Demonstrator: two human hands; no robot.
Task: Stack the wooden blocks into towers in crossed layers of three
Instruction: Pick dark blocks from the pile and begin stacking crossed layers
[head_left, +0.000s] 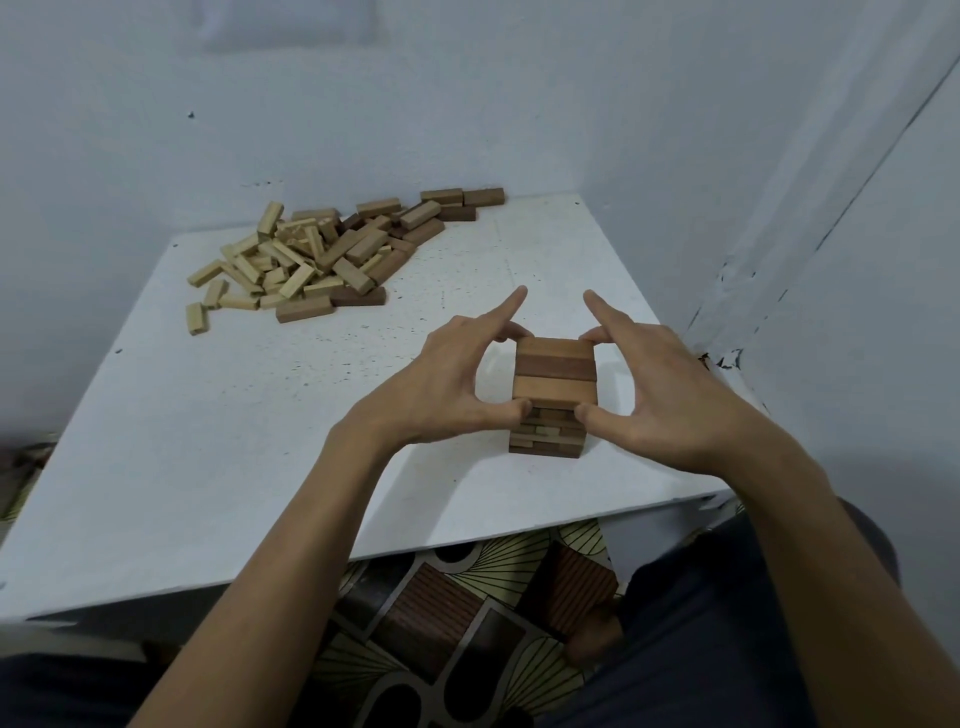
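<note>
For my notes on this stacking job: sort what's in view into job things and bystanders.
Job: tower, held between left hand and right hand; pile of loose blocks; table underneath.
Lying about: patterned floor mat; bare walls.

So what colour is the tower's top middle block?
Middle block: dark reddish-brown, clearest in head view.

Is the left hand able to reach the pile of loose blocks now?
Probably yes: only bare table lies between the left hand and the pile, but it must first let go of the tower.
</note>
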